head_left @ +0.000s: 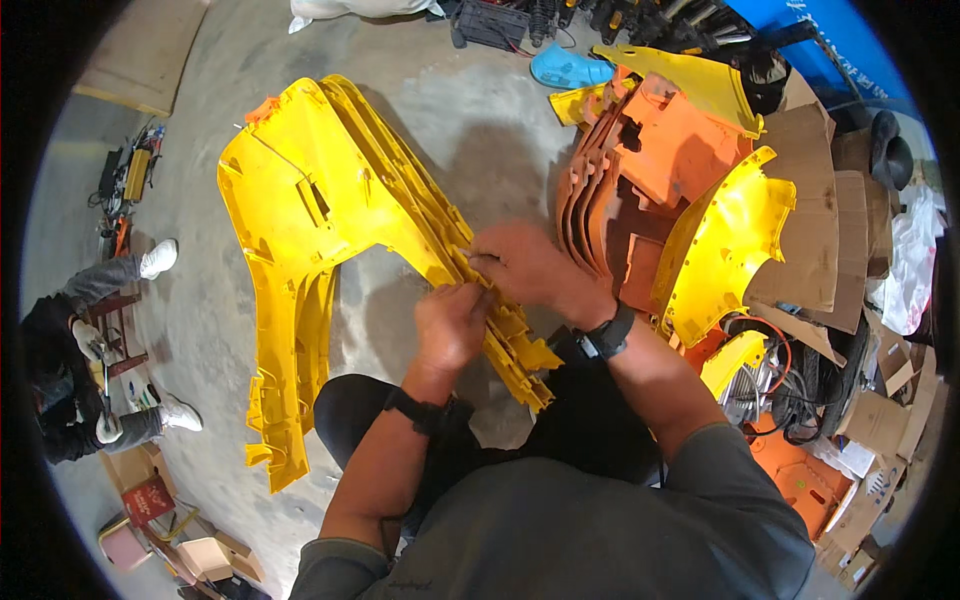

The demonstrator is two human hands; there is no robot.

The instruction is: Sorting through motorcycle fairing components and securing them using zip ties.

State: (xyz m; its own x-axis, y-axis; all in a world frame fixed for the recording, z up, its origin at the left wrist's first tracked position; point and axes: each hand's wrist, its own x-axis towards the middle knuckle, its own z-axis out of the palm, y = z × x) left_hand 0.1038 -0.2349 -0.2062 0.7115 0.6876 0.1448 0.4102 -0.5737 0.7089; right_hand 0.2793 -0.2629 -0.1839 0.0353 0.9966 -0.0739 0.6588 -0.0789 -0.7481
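Note:
A stack of yellow plastic body panels (340, 205) stands in front of me, with two long legs reaching toward my knees. An orange piece (262, 110) shows at its far left corner. My left hand (452, 325) is closed at the edge of the right leg, fingertips pressed together. Just beyond it, my right hand (522, 262) is pinched over the same edge, slightly blurred. The fingertips of both hands nearly meet. Whatever small thing they may hold is hidden. Both wrists wear dark bands.
To the right stand nested orange panels (680, 135), a curved yellow panel (725, 245) and cardboard (800, 200). A blue shoe cover-like item (570, 67) lies beyond. At the left, another person (85, 365) in white gloves sits near scattered tools (130, 180). Open boxes (205, 555) lie lower left.

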